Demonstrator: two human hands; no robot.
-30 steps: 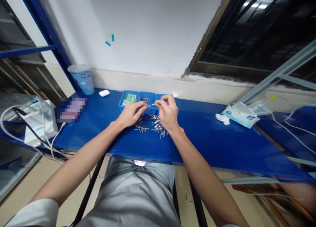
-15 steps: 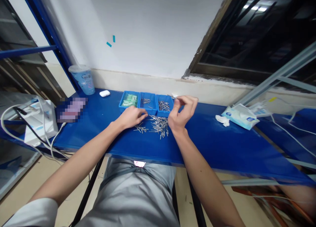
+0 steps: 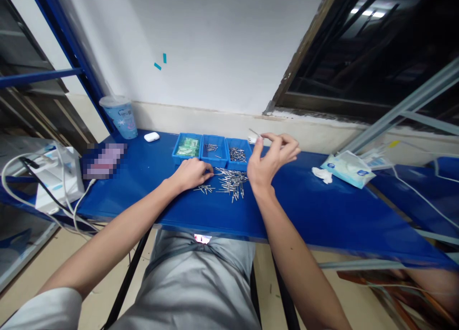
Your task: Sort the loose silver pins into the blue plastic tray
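My right hand (image 3: 271,160) is raised to the right of the blue bins, pinching a thin metal pin (image 3: 255,133) between thumb and forefinger; its other fingers are loosely curled. The pin tilts up to the left. My left hand (image 3: 193,173) rests on the table before the left bin, fingers curled in, and what they hold, if anything, is hidden. Just right of it lies a loose pile of metal pins (image 3: 232,181), slim shafts with thicker ends. A smaller group of pins (image 3: 205,189) lies beside the left hand's fingertips.
Three blue bins stand in a row: the left bin (image 3: 175,150) with green-and-clear packets, the middle bin (image 3: 221,161) with a few pins, the right bin (image 3: 244,166) with many. Around them are a cup (image 3: 124,119), a white case (image 3: 151,137), a tissue pack (image 3: 349,170) and a power strip (image 3: 60,186).
My right hand has moved slightly right, its fingers turned outward, and the pin in it now shows more clearly. My left hand has hardly moved, dropping slightly by the smaller group of pins.
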